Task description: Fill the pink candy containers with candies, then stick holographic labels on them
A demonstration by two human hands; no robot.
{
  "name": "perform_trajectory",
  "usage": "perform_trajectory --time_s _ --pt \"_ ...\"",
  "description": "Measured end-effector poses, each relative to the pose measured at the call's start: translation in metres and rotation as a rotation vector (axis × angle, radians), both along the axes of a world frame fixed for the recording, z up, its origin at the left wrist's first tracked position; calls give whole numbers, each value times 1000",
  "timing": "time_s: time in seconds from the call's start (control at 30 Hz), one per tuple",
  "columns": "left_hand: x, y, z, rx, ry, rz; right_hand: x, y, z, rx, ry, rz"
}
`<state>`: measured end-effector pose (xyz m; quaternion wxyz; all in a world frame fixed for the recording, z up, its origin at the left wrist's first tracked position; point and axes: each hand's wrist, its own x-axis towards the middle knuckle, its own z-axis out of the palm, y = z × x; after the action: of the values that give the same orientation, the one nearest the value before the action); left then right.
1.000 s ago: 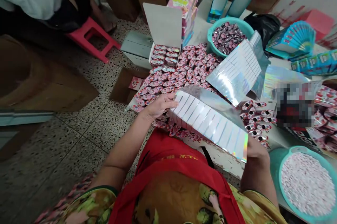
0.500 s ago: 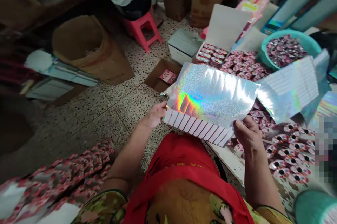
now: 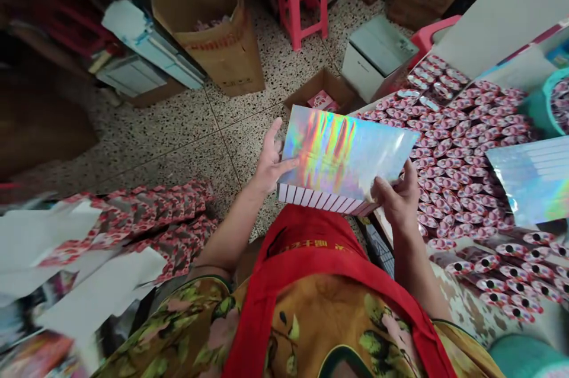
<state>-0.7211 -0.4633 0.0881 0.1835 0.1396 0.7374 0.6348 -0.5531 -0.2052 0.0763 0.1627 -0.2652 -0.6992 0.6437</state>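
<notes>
I hold a shiny holographic sheet (image 3: 342,153) with a row of white strips along its near edge, flat in front of my red apron. My left hand (image 3: 269,160) grips its left edge, thumb on top and fingers partly stretched. My right hand (image 3: 397,199) pinches the right near corner, fingers curled. Beyond the sheet, to the right, lie many small red-and-silver wrapped pieces (image 3: 448,147) spread over the table. A second holographic sheet (image 3: 533,179) lies at the far right.
On the speckled floor stand a tall cardboard box (image 3: 213,22), a pink stool (image 3: 302,2), a small open carton (image 3: 322,93) and a grey box (image 3: 377,55). A heap of red patterned wrappers and white paper (image 3: 133,230) lies at my left. A teal basin (image 3: 549,105) sits at right.
My view has swung left toward the floor. The sheet has turned over from its white-strip side to the holographic face, and now sits lower and closer to my body, both hands still on it.
</notes>
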Motion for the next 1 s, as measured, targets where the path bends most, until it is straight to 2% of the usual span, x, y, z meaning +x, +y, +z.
perform_trajectory --time_s 0.13,0.27,0.4,0.6,0.77,0.87,0.93,1.0 --pt "-5 -25 -14 36 -47 -29 -6 -20 -4 39 36 -5" --pt "-10 -39 -22 81 -229 -56 -9 -27 -1 55 57 15" --pt "-12 -43 -28 115 -283 -50 -12 -26 -2 72 32 10" --pt "-19 -37 -28 117 -309 26 -14 -20 -22 17 7 -17" --pt "-27 -36 -27 -11 -195 32 -20 -20 -29 -63 -111 11" --pt "-30 -40 -27 -88 -61 41 -28 -20 -31 73 -139 15" --pt "-30 -44 -27 -163 49 52 -34 -20 -38 196 -140 35" --pt "-30 -46 -27 -249 152 49 -39 -19 -47 247 -138 77"
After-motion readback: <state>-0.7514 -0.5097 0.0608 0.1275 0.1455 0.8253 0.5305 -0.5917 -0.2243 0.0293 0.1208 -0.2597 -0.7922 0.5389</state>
